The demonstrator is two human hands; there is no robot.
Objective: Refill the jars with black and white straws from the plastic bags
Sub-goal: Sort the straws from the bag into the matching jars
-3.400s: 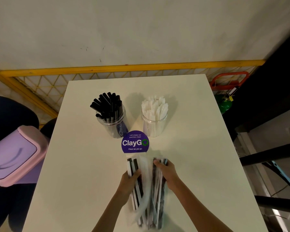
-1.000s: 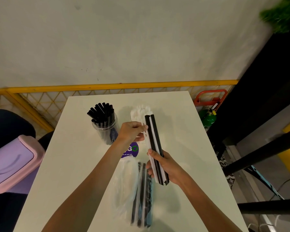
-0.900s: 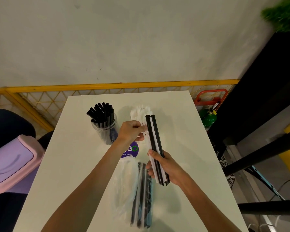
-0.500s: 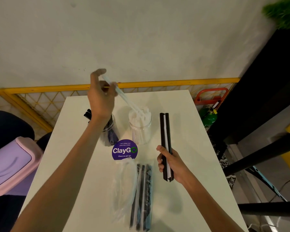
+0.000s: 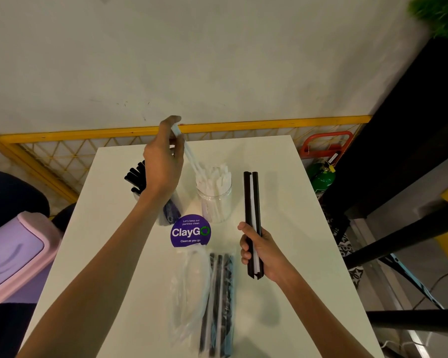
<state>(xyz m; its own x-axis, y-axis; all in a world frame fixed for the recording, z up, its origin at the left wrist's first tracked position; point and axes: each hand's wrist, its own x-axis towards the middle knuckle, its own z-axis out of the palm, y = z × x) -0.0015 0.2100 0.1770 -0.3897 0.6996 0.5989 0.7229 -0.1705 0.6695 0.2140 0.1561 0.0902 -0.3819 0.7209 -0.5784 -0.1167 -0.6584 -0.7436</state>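
The round purple sticker (image 5: 190, 231) reads "Let's keep our pantries clean", "ClayGo", "Clean as you go"

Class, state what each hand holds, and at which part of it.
Left hand pinches a white straw near its top end. Right hand grips a black-and-white straw bundle near its lower end.

Left hand (image 5: 163, 161) pinches white straw (image 5: 189, 153) over jar (image 5: 215, 202).

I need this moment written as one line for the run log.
left hand: pinches white straw, tip at white-straw jar | right hand: grips black-and-white straw bundle | plastic bags: lying on table
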